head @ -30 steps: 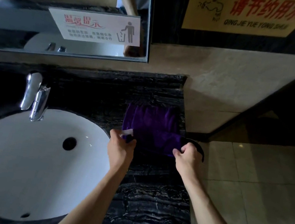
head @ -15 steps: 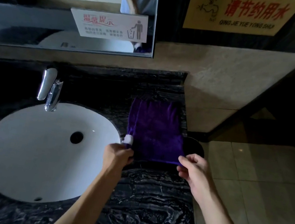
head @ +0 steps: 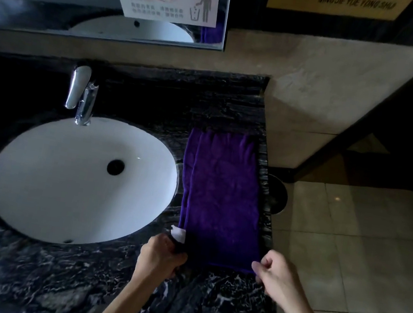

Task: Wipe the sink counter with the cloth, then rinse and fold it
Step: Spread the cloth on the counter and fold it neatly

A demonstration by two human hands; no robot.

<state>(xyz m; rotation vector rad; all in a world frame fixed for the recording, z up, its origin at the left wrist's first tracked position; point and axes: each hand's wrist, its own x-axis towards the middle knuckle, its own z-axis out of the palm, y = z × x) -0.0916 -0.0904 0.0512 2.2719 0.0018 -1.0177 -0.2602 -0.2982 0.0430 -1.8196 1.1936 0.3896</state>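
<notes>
- The faucet [head: 82, 94] stands at twelve o'clock of the white sink basin [head: 81, 179]; its spout hangs over the bowl, and no water shows running; by my reading the rinse is either finished or not begun, and the pictures do not settle which.
- The black marble counter [head: 16, 274] rings the basin; the narrow strip at three o'clock of the bowl is the flat patch chosen for laying the cloth out.
- The left hand [head: 159, 257] is curled, pinching the cloth's near-left corner at about four o'clock of the basin; a white tag [head: 178, 233] sticks up just above its knuckles, probably the cloth's label.
- The purple cloth [head: 223, 197] lies flat on that strip, long side running from six to twelve o'clock; a second layer peeks out along its left edge, so it seems already doubled once.
- The right hand [head: 272, 272] pinches the near-right corner, fingers curled; holding both near corners keeps the edge taut and square, likely for smoothing or for the next fold away from the body.
</notes>
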